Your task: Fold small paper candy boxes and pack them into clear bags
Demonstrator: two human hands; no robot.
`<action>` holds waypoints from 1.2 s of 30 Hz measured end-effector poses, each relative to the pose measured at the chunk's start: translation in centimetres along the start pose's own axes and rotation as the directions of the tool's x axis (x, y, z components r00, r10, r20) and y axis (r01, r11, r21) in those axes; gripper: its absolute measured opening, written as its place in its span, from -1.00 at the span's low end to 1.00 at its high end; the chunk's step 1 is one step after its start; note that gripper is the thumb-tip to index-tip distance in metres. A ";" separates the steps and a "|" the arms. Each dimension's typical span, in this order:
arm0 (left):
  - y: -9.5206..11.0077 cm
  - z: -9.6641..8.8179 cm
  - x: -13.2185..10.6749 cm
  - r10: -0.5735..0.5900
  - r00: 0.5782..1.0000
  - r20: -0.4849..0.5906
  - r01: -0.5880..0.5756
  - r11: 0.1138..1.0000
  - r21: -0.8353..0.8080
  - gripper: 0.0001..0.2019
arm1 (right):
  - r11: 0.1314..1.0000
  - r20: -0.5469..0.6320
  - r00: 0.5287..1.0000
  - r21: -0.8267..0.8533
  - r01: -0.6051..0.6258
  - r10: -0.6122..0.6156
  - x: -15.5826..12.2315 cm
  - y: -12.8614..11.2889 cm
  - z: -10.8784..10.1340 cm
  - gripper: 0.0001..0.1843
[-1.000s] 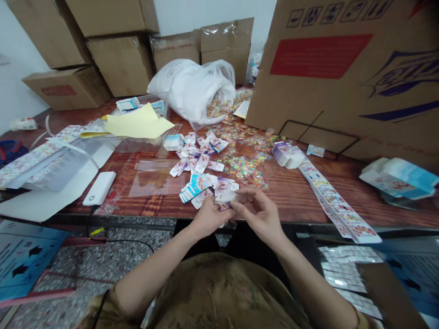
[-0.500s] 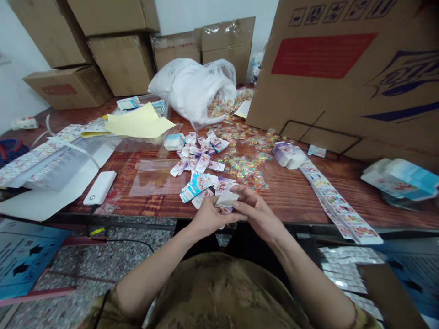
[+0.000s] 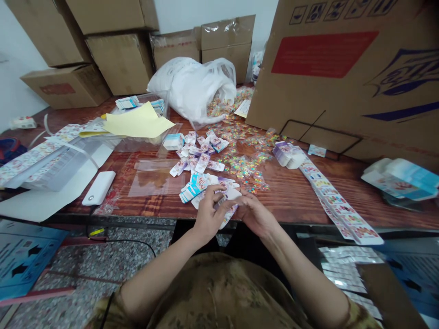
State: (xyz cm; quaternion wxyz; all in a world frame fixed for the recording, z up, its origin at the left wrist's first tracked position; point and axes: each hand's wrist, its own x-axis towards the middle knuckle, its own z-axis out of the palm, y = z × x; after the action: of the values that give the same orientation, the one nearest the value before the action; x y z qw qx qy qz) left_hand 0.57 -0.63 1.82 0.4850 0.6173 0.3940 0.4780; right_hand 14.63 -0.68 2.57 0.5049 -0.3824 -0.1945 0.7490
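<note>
Between my two hands, near the front edge of the table, is a small flat printed carton (image 3: pixel 233 194) with a white face up and purple-and-white print below. My left hand (image 3: pixel 208 218) pinches it from the left with thumb and fingers. From the right, my right hand (image 3: pixel 258 215) has its fingers closed at the carton's edge; its fingertips are partly hidden. Just beyond my left hand lie blue-and-white cartons (image 3: pixel 195 185). A loose heap of purple-and-white cartons (image 3: pixel 202 162) sits farther back, beside small clear packets of coloured bits (image 3: pixel 248 167).
A white plastic bag (image 3: pixel 192 87) spills packets at the back. Printed strips (image 3: pixel 325 194) and a stack of cartons (image 3: pixel 290 155) lie right, before a large cardboard box (image 3: pixel 325 91). On the left are a white power bank (image 3: pixel 99 188), clear plastic sheets (image 3: pixel 154 180) and yellow paper (image 3: pixel 139 121).
My left hand has shifted its hold, its fingers now over the top of the carton. The right hand has turned and lowered slightly at the right edge. The carton has tilted.
</note>
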 end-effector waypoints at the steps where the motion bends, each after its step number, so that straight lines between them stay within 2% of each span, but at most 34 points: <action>1: -0.1 0.0 0.0 0.044 0.999 -0.021 -0.044 0.999 0.024 -0.69 | 1.000 0.002 1.000 0.001 0.012 -0.012 0.0 0.0 0.0 -0.72; 6: -0.4 0.1 0.1 0.169 0.978 -0.120 -0.158 0.982 0.100 -0.78 | 0.999 0.038 0.998 -0.012 0.041 -0.040 0.0 0.1 0.2 -0.77; 9: -0.1 -0.1 0.2 0.193 0.978 -0.080 -0.175 0.966 0.191 -0.76 | 0.998 0.067 0.996 -0.017 0.068 -0.066 -0.1 0.4 0.0 -0.77; 12: 0.3 -0.4 0.4 0.179 0.983 -0.039 -0.161 0.945 0.283 -0.76 | 0.985 0.064 0.985 -0.063 0.163 -0.159 -0.3 1.0 -0.2 -0.78; 18: 0.8 -0.1 0.4 0.173 0.979 -0.104 -0.134 0.942 0.309 -0.83 | 0.874 0.072 0.910 -0.259 0.412 -0.408 -0.4 1.3 -0.6 -0.80; 24: 1.5 -0.2 0.5 0.247 0.969 -0.023 -0.232 0.934 0.273 -0.76 | 0.806 0.094 0.870 -0.339 0.485 -0.484 -0.6 1.2 -1.4 -0.76; 27: 1.8 -0.3 0.6 0.226 0.974 0.012 -0.220 0.933 0.284 -0.73 | 0.725 0.107 0.810 -0.391 0.567 -0.577 -0.9 1.5 -1.7 -0.75; 30: 1.8 -0.2 0.5 0.196 0.981 -0.007 -0.183 0.931 0.317 -0.73 | 0.620 0.143 0.748 -0.470 0.628 -0.648 -1.2 1.3 -1.4 -0.75; 33: 1.5 -0.2 0.5 0.186 0.980 -0.076 -0.150 0.930 0.334 -0.79 | 0.582 0.154 0.745 -0.530 0.617 -0.649 -1.6 0.8 -0.6 -0.82; 36: 1.0 -0.2 0.4 0.176 0.978 -0.110 -0.127 0.928 0.350 -0.84 | 0.606 0.133 0.764 -0.530 0.593 -0.632 -1.7 0.6 -0.1 -0.91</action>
State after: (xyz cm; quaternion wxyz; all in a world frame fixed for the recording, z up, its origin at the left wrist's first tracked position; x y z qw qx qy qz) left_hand 0.49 -0.44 2.87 0.3036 0.6855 0.4548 0.4807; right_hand 14.68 -2.43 2.72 0.6068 -0.4441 -0.4996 0.4301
